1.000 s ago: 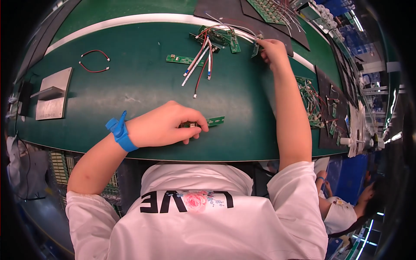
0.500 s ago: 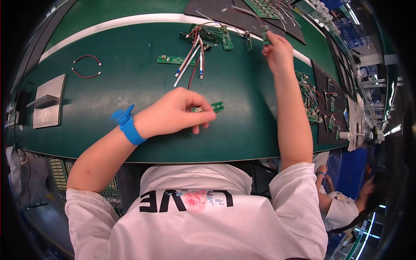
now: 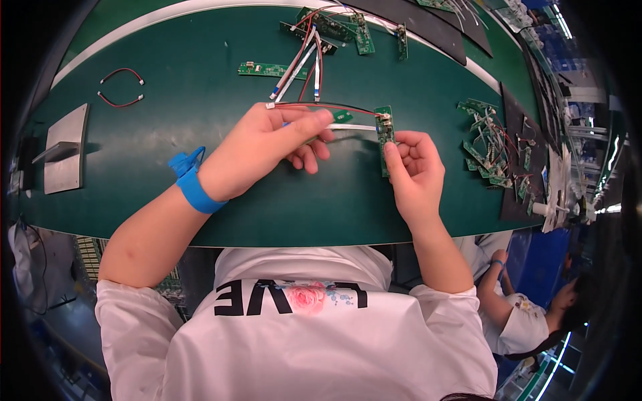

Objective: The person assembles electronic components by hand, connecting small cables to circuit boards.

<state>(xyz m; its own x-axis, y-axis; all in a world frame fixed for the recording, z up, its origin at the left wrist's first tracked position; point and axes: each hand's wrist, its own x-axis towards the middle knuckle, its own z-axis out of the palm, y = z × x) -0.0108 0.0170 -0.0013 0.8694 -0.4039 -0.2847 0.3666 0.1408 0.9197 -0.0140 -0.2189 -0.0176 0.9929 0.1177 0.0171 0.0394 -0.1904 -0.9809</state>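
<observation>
Upright in my right hand is a narrow green circuit board, pinched between thumb and fingers. From its upper end a red-and-black cable runs left over my left hand, ending in a white connector. A white ribbon cable stretches from the same board toward my left fingers. My left hand is closed, with part of a second small green board showing beyond the thumb; the fingers cover the rest. A blue wrist strap circles my left wrist.
Farther up lie a long green board and a cluster of boards with cables. Two short red-and-black cables and a metal plate with an upright fin sit left. Tangled boards lie right, near another person.
My right hand has come down from the far right with the cabled board, close to my left hand. My left hand has moved slightly up, still with the small board.
</observation>
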